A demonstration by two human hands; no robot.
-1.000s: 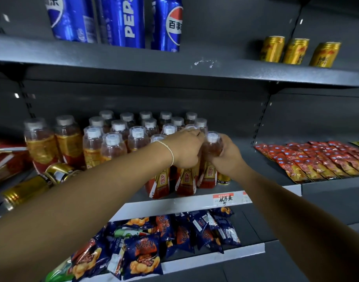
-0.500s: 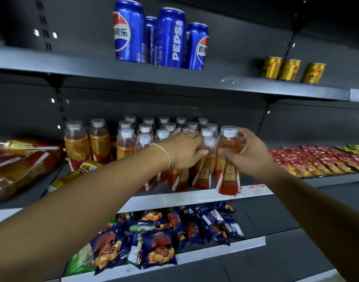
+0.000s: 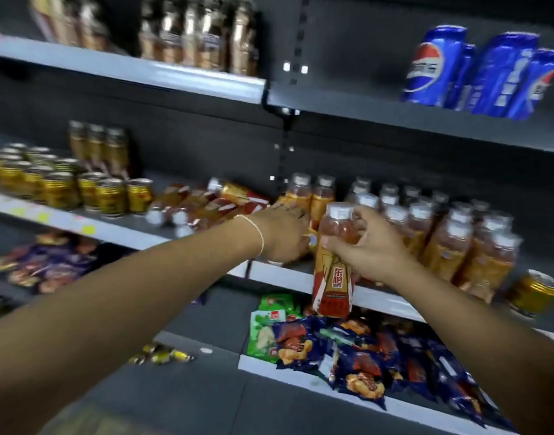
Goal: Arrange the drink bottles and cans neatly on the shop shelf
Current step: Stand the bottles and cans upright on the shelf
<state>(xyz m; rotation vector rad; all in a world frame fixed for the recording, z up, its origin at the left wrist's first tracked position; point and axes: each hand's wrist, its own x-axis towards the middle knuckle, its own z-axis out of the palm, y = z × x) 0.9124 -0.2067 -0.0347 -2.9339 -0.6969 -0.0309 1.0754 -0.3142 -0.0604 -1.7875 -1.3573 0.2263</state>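
Head cam, the only view, heavy motion blur. The right hand (image 3: 368, 246) is clenched round the neck and shoulder of one orange drink bottle (image 3: 333, 271), white cap up, red-and-gold label facing me. That bottle is off the shelf. It hangs near upright in front of the white edge strip of the middle shelf (image 3: 288, 273), above the snack bags (image 3: 363, 356) on the lower shelf.

The left hand (image 3: 285, 233) reaches onto the middle shelf just left of the held bottle, back of the hand up, with a thin bracelet (image 3: 260, 237) on the wrist. Its fingertips are hidden and blurred, so I can't tell whether it's grasping anything or only touching. Two upright bottles (image 3: 310, 196) stand just behind it.

Right of the held bottle I see a packed block of bottles (image 3: 457, 243), same type, upright in rows running back toward the rear panel. One gold can (image 3: 532, 293) lies on its side at the front right of that block.

Left bay, same level: gold cans in rows (image 3: 59, 186), upright, with three taller bottles (image 3: 96, 146) behind them. Between those cans and the left hand is a loose heap of lying bottles (image 3: 200, 205), caps toward the front.

Upper shelf right: blue Pepsi cans (image 3: 476, 73), upright. Upper shelf left: a row of brown bottles (image 3: 200, 36), too blurred to read.
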